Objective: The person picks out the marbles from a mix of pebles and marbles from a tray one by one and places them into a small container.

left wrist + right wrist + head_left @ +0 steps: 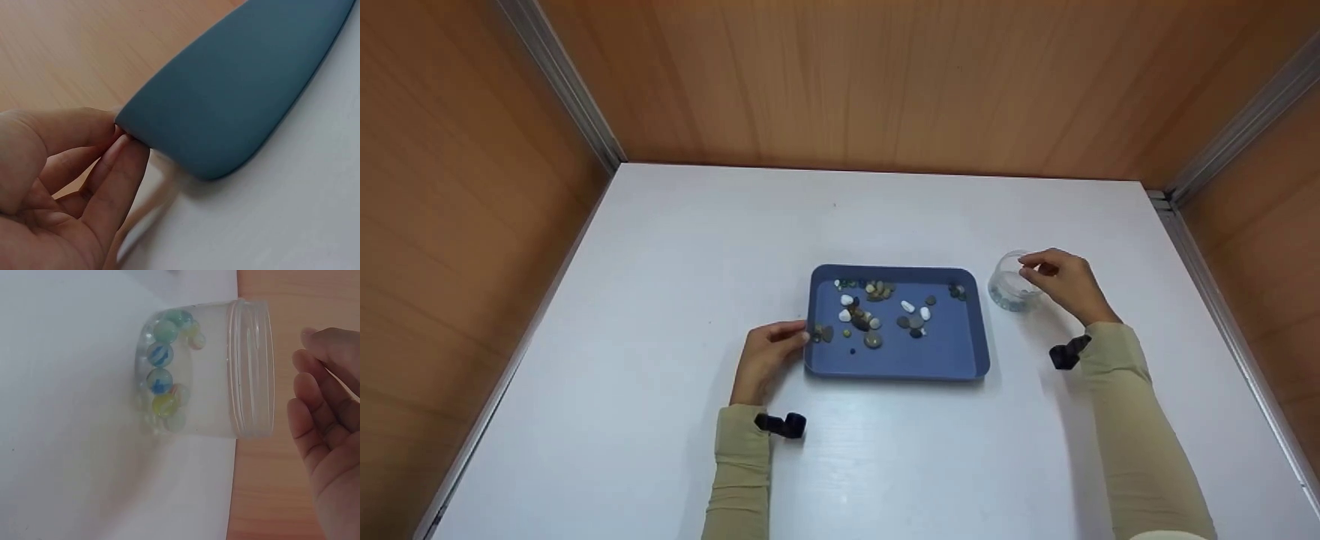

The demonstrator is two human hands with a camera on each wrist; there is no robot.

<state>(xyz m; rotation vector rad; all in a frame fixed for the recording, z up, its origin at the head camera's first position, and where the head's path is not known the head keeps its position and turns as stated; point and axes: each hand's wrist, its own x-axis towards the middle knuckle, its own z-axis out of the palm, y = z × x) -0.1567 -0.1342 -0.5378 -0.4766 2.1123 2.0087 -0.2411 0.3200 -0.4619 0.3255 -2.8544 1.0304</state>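
White tabletop (675, 300) spreads wide under us, with wood-grain walls on three sides. At its middle we see the blue tray (952, 352), scattered with pebbles (872, 340) of white, grey and brown, plus a few marbles along its far edge. Our left hand (765, 356) pinches the tray's left rim between thumb and fingertips (121, 154) (the wrist view shows that nip clearly). Just right of the tray stands a clear plastic jar (1011, 289), upright, glass marbles (160, 379) pooled in its bottom. Our right hand (1061, 281) hovers at the jar's mouth, fingers relaxed and apart, holding nothing.
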